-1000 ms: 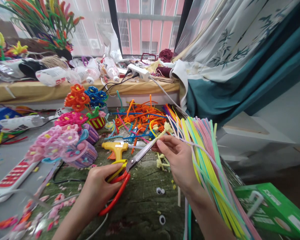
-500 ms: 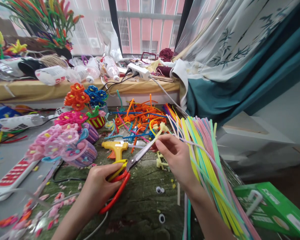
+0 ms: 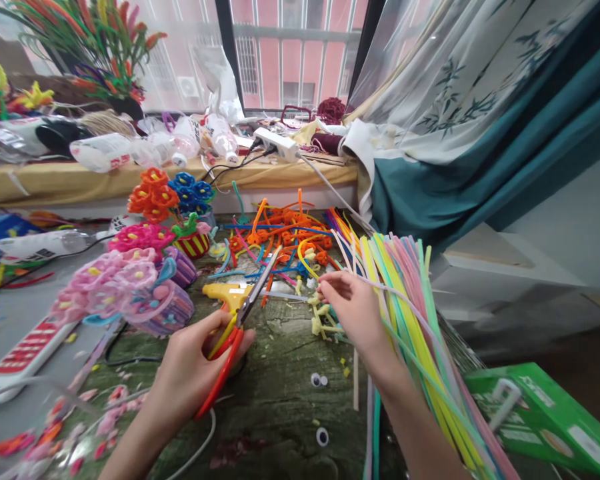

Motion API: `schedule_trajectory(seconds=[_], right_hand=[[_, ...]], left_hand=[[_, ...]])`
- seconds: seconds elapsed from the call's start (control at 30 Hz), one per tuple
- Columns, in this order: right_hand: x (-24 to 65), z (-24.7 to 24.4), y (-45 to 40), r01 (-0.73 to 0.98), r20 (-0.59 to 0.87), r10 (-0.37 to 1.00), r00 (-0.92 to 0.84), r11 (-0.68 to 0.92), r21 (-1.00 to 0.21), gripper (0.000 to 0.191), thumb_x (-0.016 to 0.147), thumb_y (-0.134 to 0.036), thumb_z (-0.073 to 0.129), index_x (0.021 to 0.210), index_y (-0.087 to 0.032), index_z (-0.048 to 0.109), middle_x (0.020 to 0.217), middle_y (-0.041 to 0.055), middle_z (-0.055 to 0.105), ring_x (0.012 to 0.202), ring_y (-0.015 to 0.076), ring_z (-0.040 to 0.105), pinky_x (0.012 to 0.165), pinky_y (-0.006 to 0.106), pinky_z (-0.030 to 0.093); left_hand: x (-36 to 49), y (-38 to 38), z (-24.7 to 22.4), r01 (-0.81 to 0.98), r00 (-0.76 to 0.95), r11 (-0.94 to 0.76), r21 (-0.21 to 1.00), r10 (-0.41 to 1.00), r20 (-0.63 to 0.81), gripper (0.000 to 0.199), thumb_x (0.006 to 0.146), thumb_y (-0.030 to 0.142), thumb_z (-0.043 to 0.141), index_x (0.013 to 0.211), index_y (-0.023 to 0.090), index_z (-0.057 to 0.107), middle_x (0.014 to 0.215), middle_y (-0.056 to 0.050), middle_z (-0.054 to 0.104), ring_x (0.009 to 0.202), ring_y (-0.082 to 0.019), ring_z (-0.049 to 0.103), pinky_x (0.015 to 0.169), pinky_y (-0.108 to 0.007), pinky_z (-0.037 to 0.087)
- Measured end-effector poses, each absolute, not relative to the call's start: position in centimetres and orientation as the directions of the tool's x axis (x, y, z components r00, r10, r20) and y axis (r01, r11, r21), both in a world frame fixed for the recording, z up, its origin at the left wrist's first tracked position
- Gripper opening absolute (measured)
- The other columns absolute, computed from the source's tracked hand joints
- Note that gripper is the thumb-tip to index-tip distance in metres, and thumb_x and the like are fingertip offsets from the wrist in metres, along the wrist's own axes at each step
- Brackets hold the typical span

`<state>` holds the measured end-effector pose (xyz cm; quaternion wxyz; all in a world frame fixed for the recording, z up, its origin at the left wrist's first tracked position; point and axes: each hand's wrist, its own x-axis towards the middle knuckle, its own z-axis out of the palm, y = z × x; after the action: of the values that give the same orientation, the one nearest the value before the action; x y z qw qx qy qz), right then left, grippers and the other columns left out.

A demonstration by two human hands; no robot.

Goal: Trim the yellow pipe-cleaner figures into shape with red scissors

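Red and yellow scissors (image 3: 226, 363) are in my left hand (image 3: 196, 357), whose fingers wrap round the handles; the blades point up and away, nearly together. Beyond them lies a yellow glue gun (image 3: 230, 293). My right hand (image 3: 350, 303) has its thumb and fingers pinched together, and what they hold, if anything, is too small to make out. Pale yellow fuzzy pieces (image 3: 323, 320) lie just left of and below its fingertips. Orange fuzzy-stem pieces (image 3: 285, 227) are heaped farther back.
Long pastel fuzzy stems (image 3: 410, 307) fan out at the right, beside a green box (image 3: 545, 420). Pink flowers (image 3: 115, 280) stand at the left. A power strip (image 3: 277, 145) rests on the ledge (image 3: 45, 183). Googly eyes (image 3: 323, 437) lie at the front.
The scissors have swung upright and left, away from my right hand, and their blades have closed further. The pale yellow piece at my right fingertips no longer shows there.
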<state>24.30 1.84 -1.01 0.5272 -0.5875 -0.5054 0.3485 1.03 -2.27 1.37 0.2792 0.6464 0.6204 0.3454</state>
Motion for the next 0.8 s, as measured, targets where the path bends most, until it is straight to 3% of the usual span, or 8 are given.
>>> schedule_trajectory(seconds=[0.1, 0.2, 0.37, 0.5, 0.6, 0.8], right_hand=[[24.0, -1.6, 2.0, 0.557, 0.203, 0.961, 0.189, 0.066, -0.828, 0.016, 0.084, -0.023, 0.056, 0.087, -0.018, 0.071, 0.079, 0.0056, 0.074, 0.067, 0.0194, 0.069, 0.065, 0.031, 0.053], [23.5, -1.8, 2.3, 0.716, 0.244, 0.965, 0.096, 0.103, -0.691, 0.019, 0.084, -0.016, 0.053, 0.088, -0.019, 0.071, 0.084, 0.0063, 0.075, 0.069, 0.0200, 0.068, 0.068, 0.031, 0.052], [23.5, -1.5, 3.1, 0.821, 0.230, 0.971, 0.066, 0.078, -0.565, 0.020, 0.084, -0.012, 0.053, 0.086, -0.018, 0.072, 0.085, 0.0095, 0.074, 0.079, 0.0237, 0.068, 0.072, 0.032, 0.048], [23.0, -1.1, 3.7, 0.887, 0.164, 0.987, 0.008, 0.069, -0.457, 0.017, 0.083, -0.014, 0.059, 0.075, -0.019, 0.073, 0.077, 0.0083, 0.073, 0.074, 0.0225, 0.068, 0.068, 0.030, 0.045], [21.9, -0.9, 4.3, 0.916, 0.121, 0.993, 0.002, 0.047, -0.398, 0.016, 0.084, -0.019, 0.062, 0.074, -0.018, 0.074, 0.080, 0.0105, 0.074, 0.075, 0.0236, 0.069, 0.064, 0.030, 0.043], [20.3, -0.8, 5.4, 0.937, 0.079, 0.995, 0.069, -0.037, -0.348, 0.015, 0.083, -0.024, 0.065, 0.075, -0.017, 0.077, 0.083, 0.0153, 0.076, 0.076, 0.0263, 0.071, 0.058, 0.029, 0.042]], left_hand=[[1.1, -2.4, 1.4, 0.565, 0.056, -0.053, 0.823, 0.998, 0.026, 0.034, 0.070, 0.048, 0.071, 0.068, 0.020, 0.053, 0.052, 0.009, 0.039, 0.047, -0.008, 0.031, 0.042, -0.018, 0.021], [1.0, -2.4, 1.2, 0.538, 0.094, -0.054, 0.841, 0.996, 0.003, 0.032, 0.073, 0.047, 0.068, 0.073, 0.021, 0.049, 0.053, 0.010, 0.041, 0.047, -0.008, 0.034, 0.043, -0.018, 0.024], [1.1, -2.5, 1.1, 0.664, 0.089, -0.078, 0.744, 0.996, 0.025, 0.027, 0.077, 0.047, 0.059, 0.083, 0.022, 0.054, 0.063, 0.005, 0.057, 0.054, -0.014, 0.052, 0.049, -0.021, 0.037], [1.2, -2.4, 1.3, 0.701, 0.033, -0.040, 0.712, 0.999, 0.024, 0.032, 0.078, 0.053, 0.056, 0.084, 0.022, 0.055, 0.073, -0.001, 0.067, 0.065, -0.020, 0.065, 0.058, -0.026, 0.045], [1.3, -2.4, 1.5, 0.700, -0.018, -0.023, 0.714, 0.999, 0.049, 0.037, 0.079, 0.057, 0.054, 0.085, 0.021, 0.057, 0.079, -0.004, 0.069, 0.070, -0.023, 0.067, 0.062, -0.029, 0.047], [1.5, -2.8, 1.7, 0.759, -0.011, -0.121, 0.640, 0.980, 0.199, 0.026, 0.080, 0.046, 0.058, 0.081, 0.020, 0.061, 0.077, -0.003, 0.069, 0.069, -0.022, 0.066, 0.063, -0.029, 0.045]])
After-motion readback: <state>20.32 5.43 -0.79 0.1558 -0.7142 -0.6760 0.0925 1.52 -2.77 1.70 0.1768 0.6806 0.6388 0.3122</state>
